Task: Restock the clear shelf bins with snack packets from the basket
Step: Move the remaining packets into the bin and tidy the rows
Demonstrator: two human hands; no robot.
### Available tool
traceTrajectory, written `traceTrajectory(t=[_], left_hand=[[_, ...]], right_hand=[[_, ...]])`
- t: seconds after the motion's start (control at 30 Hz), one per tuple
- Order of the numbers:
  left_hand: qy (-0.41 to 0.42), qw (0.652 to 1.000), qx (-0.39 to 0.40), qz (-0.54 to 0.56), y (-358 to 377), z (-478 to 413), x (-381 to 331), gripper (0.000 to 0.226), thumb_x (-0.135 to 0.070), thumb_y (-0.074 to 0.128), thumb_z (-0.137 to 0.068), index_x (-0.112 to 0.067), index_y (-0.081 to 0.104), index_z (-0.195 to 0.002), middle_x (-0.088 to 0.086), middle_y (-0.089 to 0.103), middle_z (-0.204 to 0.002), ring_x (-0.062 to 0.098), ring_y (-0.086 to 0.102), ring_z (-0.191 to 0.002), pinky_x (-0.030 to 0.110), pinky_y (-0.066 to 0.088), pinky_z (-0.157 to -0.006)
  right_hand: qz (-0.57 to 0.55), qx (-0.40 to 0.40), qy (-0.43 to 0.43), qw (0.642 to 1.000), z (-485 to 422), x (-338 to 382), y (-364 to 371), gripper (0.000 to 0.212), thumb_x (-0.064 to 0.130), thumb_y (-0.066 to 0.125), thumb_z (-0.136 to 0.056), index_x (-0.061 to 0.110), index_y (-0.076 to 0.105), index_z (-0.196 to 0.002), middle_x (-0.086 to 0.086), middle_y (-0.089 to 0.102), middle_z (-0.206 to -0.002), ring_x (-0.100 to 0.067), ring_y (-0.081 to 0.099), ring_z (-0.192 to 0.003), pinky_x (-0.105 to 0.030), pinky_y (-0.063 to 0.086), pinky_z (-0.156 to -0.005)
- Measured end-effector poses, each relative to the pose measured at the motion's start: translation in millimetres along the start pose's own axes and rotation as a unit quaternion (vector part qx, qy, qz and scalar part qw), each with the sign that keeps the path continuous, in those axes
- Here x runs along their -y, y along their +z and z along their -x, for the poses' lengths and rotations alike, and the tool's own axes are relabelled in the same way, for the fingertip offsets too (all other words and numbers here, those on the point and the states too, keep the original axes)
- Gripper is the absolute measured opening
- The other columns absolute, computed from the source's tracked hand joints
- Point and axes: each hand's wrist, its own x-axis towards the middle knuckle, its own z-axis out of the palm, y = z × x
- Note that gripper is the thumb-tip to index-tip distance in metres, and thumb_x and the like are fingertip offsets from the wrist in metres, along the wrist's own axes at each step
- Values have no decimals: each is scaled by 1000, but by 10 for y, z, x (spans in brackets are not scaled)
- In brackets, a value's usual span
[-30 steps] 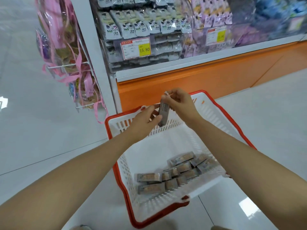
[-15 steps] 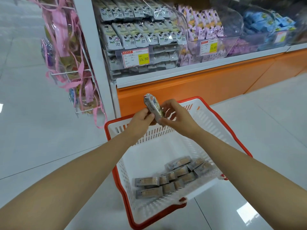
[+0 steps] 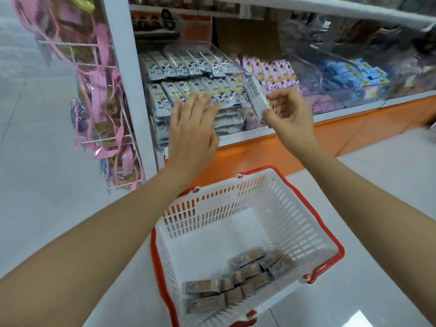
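My right hand (image 3: pixel 289 114) pinches one grey snack packet (image 3: pixel 256 96) by its lower end, lifted in front of the shelf. My left hand (image 3: pixel 192 131) is flat with straight fingers, holding nothing, just in front of the clear bin (image 3: pixel 188 74) stacked with grey-and-white packets. On the floor below stands the white basket with a red rim (image 3: pixel 295 223). Several brown-and-grey packets (image 3: pixel 238 279) lie in its near corner.
A clear bin of pink packets (image 3: pixel 273 72) and another of blue packets (image 3: pixel 351 74) sit further right on the shelf. An orange base panel (image 3: pixel 330 135) runs under the shelf. A wire rack with pink-ribboned bags (image 3: pixel 101 95) hangs on the left.
Both hands have risen from above the basket to the shelf bins. My left hand let go of the packet and spread flat; my right hand alone carries it now.
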Motion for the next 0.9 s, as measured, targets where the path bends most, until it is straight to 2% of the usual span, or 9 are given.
traceTrajectory(t=[0.13, 0.27, 0.47, 0.57, 0.7, 0.8, 0.9], left_hand=[[-6, 990, 109, -95, 6, -160, 165, 60, -35, 39, -98, -21, 25, -155, 8, 22, -162, 28, 14, -150, 53, 9, -121], [-8, 984, 136, -113, 15, -177, 203, 62, -38, 36, -99, -21, 19, -156, 8, 17, -163, 28, 11, -151, 52, 8, -121], [-7, 984, 132, -116, 26, -195, 224, 62, -37, 43, -98, -20, 24, -155, 8, 25, -160, 29, 19, -149, 51, 9, -121], [1, 984, 128, -123, 42, -194, 245, 62, -36, 43, -98, -20, 25, -155, 8, 27, -160, 29, 20, -148, 51, 11, -121], [-2, 985, 121, -119, 47, -186, 236, 62, -35, 45, -97, -19, 26, -154, 9, 27, -160, 29, 20, -148, 51, 10, -121], [4, 988, 103, -119, 28, -172, 172, 63, -32, 47, -95, -14, 30, -153, 10, 26, -160, 30, 18, -149, 52, 9, -121], [50, 993, 70, -82, 48, -105, 65, 60, -22, 55, -88, -9, 42, -145, 13, 41, -150, 32, 32, -141, 51, 18, -120]], right_hand=[[97, 3, 20, 995, -426, 38, 57, 19, 22, 65, -81, 19, 63, -100, 4, 53, -77, -9, 47, -66, -35, 46, -65], [161, 14, 14, 987, -685, 91, 205, 18, 19, 65, -83, 16, 65, -101, 1, 56, -76, -11, 48, -64, -31, 44, -60], [208, 35, 33, 977, -902, -8, 420, 16, 19, 66, -84, 15, 64, -100, -6, 56, -85, -18, 50, -71, -24, 32, -56], [205, 30, 39, 977, -934, -53, 464, 17, 20, 66, -85, 16, 65, -102, -7, 55, -87, -19, 50, -71, -21, 31, -55], [208, 44, 34, 977, -933, -91, 440, 22, 25, 68, -85, 17, 65, -105, -6, 54, -89, -16, 48, -71, -24, 34, -65], [199, 49, 10, 979, -825, -82, 372, 32, 32, 68, -87, 19, 62, -116, -1, 50, -103, -12, 50, -86, -23, 40, -72], [165, 6, -45, 985, -606, -101, 287, 27, 30, 65, -89, 18, 61, -113, 0, 53, -100, -12, 52, -88, -25, 45, -72]])
